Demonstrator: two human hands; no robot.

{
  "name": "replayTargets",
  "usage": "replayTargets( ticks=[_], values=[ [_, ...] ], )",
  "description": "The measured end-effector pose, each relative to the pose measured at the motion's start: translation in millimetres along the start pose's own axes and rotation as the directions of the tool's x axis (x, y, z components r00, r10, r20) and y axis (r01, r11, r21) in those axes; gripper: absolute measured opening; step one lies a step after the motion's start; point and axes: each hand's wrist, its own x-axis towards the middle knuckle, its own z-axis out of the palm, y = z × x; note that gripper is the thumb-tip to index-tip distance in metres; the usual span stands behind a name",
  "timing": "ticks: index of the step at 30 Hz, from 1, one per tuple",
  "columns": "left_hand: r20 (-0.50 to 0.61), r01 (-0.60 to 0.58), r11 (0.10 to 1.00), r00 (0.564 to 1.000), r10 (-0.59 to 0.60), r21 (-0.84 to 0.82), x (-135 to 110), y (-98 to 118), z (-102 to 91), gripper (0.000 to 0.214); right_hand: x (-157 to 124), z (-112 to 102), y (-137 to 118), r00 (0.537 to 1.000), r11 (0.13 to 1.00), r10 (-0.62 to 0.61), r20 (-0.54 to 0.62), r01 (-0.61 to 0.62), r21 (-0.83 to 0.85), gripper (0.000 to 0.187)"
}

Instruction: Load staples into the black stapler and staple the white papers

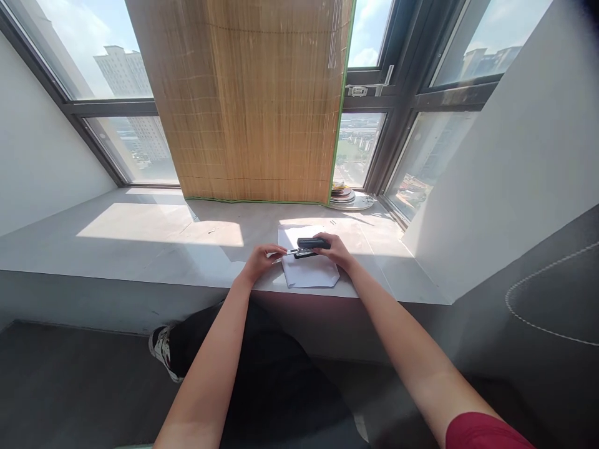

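A black stapler (pixel 312 243) lies sideways above white paper sheets (pixel 311 273) on the window sill, its top cover raised from its base. My right hand (pixel 333 248) is closed round the stapler's right end. At the stapler's left end, the fingers of my left hand (pixel 266 258) are pinched together. A slim pale piece (pixel 292 251) shows between those fingertips and the stapler; I cannot make out whether it is part of the stapler or separate.
The pale sill (pixel 187 262) drops off at its front edge, close to my legs. Behind it hangs a bamboo blind (pixel 262 106) before the windows. Stacked plates (pixel 344 197) sit at the back right. A beaded cord (pixel 510 299) loops at far right.
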Motion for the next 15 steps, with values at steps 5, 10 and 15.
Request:
replayTargets(
  ticks=[5, 10, 15],
  values=[
    [0.006, -0.099, 0.994, 0.995, 0.099, -0.044, 4, 8, 14.0, 0.017, -2, 4, -8, 0.988, 0.985, -0.079, 0.131, 0.057, 0.165, 0.042],
    [0.005, -0.121, 0.991, 0.993, 0.121, 0.056, 9, 13, 24.1, 0.026, -3, 12, -9, 0.968, 0.986, -0.116, 0.223, 0.086, 0.144, 0.046],
    [0.003, -0.109, 0.985, 0.994, 0.110, 0.135, 10, 9, 18.8, 0.025, -4, 14, -7, 0.972, 0.990, -0.122, 0.200, 0.105, 0.096, 0.043]
  ],
)
